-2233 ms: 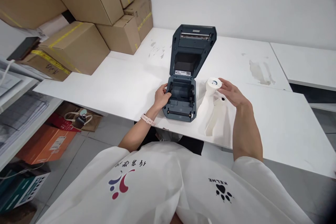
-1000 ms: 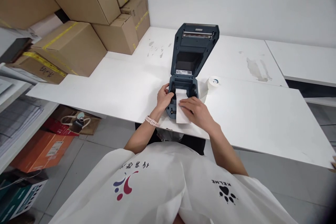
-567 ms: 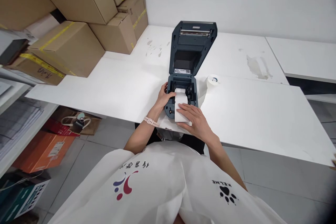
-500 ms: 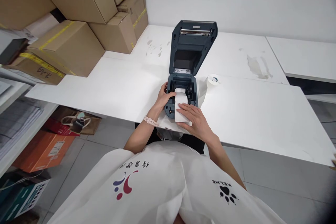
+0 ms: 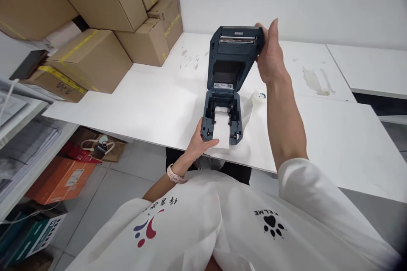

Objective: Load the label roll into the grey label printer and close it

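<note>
A dark blue-grey label printer (image 5: 239,106) stands near the table's front edge, its lid (image 5: 233,57) raised. A white paper roll (image 5: 221,112) sits inside, and its strip (image 5: 221,131) runs out over the front. My left hand (image 5: 201,140) grips the printer's front left corner, with the thumb lying on the strip's edge and the fingers against the side. Up at the lid's top right corner is my right hand (image 5: 269,53), fingers hooked behind the edge and thumb pointing upward. Its fingertips are hidden by the lid.
Right of the printer, another white roll (image 5: 259,97) trails loose paper on the white table (image 5: 152,106). Cardboard boxes (image 5: 92,59) are stacked at the left. A shelf (image 5: 34,135) and an orange box (image 5: 60,180) stand below them.
My right hand has left the paper strip and moved up to the lid's top right corner. My left hand has slid toward the printer's front, its thumb now lower on the strip.
</note>
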A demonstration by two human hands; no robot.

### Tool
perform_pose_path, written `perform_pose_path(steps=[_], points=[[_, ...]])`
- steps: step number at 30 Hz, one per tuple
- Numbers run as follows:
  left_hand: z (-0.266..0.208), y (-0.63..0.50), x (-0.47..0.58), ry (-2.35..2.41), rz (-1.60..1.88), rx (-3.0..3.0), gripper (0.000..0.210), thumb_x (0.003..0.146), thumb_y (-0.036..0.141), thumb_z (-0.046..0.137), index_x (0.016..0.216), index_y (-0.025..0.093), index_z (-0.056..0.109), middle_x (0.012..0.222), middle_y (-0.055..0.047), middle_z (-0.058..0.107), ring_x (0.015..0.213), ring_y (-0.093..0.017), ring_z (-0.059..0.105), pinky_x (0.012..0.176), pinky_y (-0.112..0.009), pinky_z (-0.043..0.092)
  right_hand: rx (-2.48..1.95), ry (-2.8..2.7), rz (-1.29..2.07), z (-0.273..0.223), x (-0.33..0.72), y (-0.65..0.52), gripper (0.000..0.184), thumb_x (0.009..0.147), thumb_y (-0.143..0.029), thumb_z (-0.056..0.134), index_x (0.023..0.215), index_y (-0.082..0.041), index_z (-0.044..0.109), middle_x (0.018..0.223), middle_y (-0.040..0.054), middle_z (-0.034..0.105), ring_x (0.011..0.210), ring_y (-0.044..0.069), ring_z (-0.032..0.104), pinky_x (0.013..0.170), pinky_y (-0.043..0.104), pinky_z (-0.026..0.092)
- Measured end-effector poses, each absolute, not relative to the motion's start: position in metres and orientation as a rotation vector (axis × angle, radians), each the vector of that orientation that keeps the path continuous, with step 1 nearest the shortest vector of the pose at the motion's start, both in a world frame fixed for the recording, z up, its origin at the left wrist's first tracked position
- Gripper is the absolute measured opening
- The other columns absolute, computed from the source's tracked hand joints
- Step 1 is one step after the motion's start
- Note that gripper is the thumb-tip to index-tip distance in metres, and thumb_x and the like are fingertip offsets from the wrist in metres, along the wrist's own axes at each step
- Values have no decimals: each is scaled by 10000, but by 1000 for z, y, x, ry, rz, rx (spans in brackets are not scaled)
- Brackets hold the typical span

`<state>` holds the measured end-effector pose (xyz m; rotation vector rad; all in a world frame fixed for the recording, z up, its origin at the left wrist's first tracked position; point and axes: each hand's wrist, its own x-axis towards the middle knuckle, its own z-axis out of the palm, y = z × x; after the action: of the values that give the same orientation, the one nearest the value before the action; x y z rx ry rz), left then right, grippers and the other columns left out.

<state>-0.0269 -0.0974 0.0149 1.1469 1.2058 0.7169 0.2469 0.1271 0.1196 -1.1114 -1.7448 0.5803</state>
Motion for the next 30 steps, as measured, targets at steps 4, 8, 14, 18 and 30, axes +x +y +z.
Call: perform_pose_path(steps=[4, 8, 14, 18, 30], points=[[6, -91, -35, 1138, 744, 1139, 1240, 741, 654, 847, 1709, 369, 125, 1811, -59, 166, 1649, -417, 228, 1273, -525, 390, -1114, -1547, 750, 116, 227, 74, 953, 919, -905, 56, 1594, -331, 404, 1641, 1, 497, 1552, 299, 418, 1284, 454, 383], [0, -82, -47, 1116, 834, 1029, 966, 884, 813, 541, 1685, 352, 260, 1780, -61, 282, 1625, -347, 331, 1255, -474, 412, -1133, -1551, 712, 79, 214, -25, 850, 967, -857, 60, 1453, -399, 585, 1538, -27, 590, 1553, 348, 435, 1281, 575, 378], [24, -67, -37, 1161, 905, 1013, 870, 914, 732, 585, 1653, 353, 325, 1766, -54, 324, 1637, -343, 301, 1264, -492, 390, -1337, -1531, 745, 32, 194, -100, 583, 1037, -602, 502, 1590, -449, 400, 1697, -7, 417, 1622, 296, 324, 1292, 570, 377], [38, -69, -20, 1108, 887, 1017, 908, 864, 583, 755, 1628, 291, 360, 1713, -90, 413, 1591, -367, 379, 1259, -484, 414, -1452, -1321, 928, 17, 194, -106, 872, 966, -633, 622, 1678, -466, 148, 1802, 9, 176, 1663, 336, 208, 1252, 620, 416], [28, -73, -16, 1077, 936, 1120, 777, 874, 548, 754, 1532, 233, 485, 1557, -133, 595, 1425, -353, 569, 1158, -476, 495, -1303, -1150, 1259, -14, 193, -97, 930, 906, -688, 640, 1678, -338, 256, 1718, 49, 414, 1565, 331, 429, 1278, 581, 405]])
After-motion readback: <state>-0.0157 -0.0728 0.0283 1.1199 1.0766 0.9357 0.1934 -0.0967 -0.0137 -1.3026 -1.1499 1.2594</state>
